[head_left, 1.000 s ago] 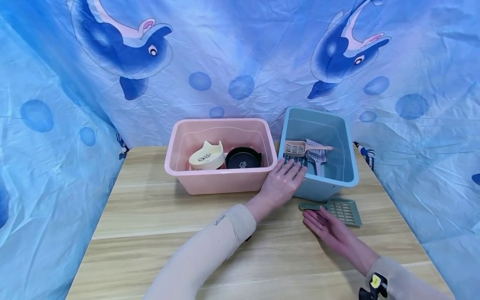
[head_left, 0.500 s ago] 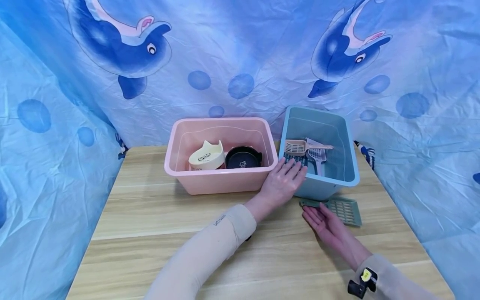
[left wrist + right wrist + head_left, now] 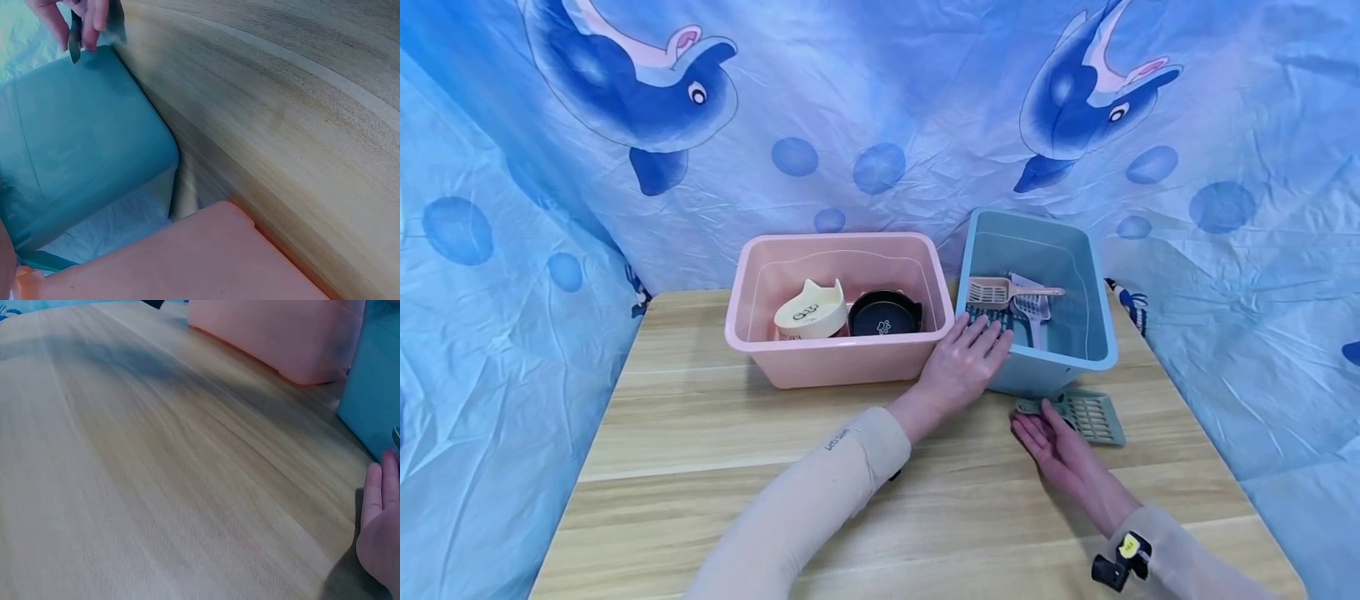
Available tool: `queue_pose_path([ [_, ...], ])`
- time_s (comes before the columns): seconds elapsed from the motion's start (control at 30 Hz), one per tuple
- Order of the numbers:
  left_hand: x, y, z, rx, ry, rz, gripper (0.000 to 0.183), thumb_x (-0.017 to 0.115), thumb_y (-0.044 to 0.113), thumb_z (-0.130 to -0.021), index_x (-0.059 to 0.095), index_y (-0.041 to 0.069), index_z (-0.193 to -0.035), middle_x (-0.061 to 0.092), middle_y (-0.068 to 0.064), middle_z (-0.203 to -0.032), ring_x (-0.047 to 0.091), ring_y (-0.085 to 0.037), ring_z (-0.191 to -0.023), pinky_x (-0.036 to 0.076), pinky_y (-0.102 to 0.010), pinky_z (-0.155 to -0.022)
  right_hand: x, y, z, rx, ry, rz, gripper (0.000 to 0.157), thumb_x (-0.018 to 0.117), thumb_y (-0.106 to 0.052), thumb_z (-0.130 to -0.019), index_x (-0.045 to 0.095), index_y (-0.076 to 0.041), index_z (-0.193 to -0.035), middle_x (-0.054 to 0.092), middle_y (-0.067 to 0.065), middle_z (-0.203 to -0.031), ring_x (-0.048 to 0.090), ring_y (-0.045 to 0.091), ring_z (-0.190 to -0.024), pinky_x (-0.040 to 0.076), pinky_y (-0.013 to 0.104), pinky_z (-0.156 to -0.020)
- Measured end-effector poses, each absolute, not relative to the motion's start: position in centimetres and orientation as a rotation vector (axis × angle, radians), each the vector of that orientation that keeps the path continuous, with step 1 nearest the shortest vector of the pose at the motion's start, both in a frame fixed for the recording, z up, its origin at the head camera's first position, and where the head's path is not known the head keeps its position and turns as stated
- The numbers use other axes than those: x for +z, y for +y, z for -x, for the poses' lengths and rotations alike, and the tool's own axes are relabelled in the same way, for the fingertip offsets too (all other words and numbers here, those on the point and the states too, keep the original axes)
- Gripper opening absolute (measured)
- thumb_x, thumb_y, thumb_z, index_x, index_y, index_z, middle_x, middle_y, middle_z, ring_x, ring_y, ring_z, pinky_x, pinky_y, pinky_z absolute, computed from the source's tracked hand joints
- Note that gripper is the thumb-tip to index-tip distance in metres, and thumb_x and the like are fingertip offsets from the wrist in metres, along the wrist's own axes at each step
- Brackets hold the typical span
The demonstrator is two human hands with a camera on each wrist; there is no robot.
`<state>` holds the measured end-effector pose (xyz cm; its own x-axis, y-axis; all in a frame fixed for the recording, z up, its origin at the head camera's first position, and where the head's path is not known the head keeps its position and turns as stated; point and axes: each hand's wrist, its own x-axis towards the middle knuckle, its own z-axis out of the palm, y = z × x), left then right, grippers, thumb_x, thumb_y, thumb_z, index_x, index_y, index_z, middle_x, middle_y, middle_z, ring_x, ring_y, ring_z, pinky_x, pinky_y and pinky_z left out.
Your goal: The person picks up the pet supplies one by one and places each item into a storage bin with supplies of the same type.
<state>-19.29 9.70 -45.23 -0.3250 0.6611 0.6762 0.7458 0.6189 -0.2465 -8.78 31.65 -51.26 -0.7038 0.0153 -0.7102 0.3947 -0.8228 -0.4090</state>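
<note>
My left hand (image 3: 961,364) rests on the near left corner of the blue bin (image 3: 1108,354), its fingers laid straight over the rim. In front of that bin, my right hand (image 3: 1063,454) pinches the handle of a green litter scoop (image 3: 1093,418), palm turned up and thumb on the handle. The slotted head of the scoop points right, close over the wooden table. In the left wrist view the right hand (image 3: 94,19) shows with the handle (image 3: 75,39) between thumb and fingers. The right wrist view catches only part of this hand (image 3: 381,519).
A pink bin (image 3: 838,367) stands left of the blue one, holding a cream cat-eared bowl (image 3: 812,312) and a black bowl (image 3: 885,317). Inside the blue bin lie a pink scoop (image 3: 992,292), a lilac scoop (image 3: 1033,310) and a dark teal slotted piece (image 3: 988,317). Dolphin-print sheeting surrounds the table (image 3: 700,467).
My right hand has shifted slightly to the right, and the scoop's handle end has moved right with it. The left hand stays on the rim.
</note>
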Motion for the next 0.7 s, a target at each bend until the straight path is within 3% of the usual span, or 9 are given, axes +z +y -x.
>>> queue_pose_path([
  [0.23, -45.1, 9.6, 19.2, -0.133, -2.074, 1.111, 0.032, 0.063, 0.028, -0.109, 0.071, 0.017, -0.138, 0.073, -0.005, -0.138, 0.068, -0.023, -0.131, 0.048, -0.045, -0.119, -50.9, 32.4, 8.0, -2.579, 0.842, -1.12, 0.027, 0.064, -0.03, -0.108, 0.057, -0.021, -0.132, 0.076, 0.006, -0.111, 0.074, 0.015, -0.112, 0.047, 0.031, -0.118],
  [0.43, -45.0, 9.6, 19.1, -0.117, -2.089, 1.12, 0.032, 0.062, 0.027, -0.11, 0.07, 0.017, -0.139, 0.071, -0.005, -0.14, 0.067, -0.023, -0.132, 0.047, -0.046, -0.12, -50.2, 33.7, 7.0, -2.555, 0.903, -1.095, 0.012, 0.063, -0.027, -0.109, 0.069, -0.018, -0.114, 0.077, 0.006, -0.106, 0.075, 0.016, -0.109, 0.053, 0.031, -0.112],
  [0.7, -45.1, 9.7, 19.0, -0.109, -2.08, 1.113, 0.032, 0.062, 0.026, -0.11, 0.071, 0.017, -0.139, 0.072, -0.006, -0.139, 0.068, -0.023, -0.131, 0.048, -0.046, -0.119, -48.5, 37.3, 4.9, -2.551, 1.129, -0.885, 0.022, 0.055, -0.019, -0.112, 0.071, -0.013, -0.099, 0.079, 0.009, -0.098, 0.079, 0.02, -0.1, 0.061, 0.032, -0.1],
])
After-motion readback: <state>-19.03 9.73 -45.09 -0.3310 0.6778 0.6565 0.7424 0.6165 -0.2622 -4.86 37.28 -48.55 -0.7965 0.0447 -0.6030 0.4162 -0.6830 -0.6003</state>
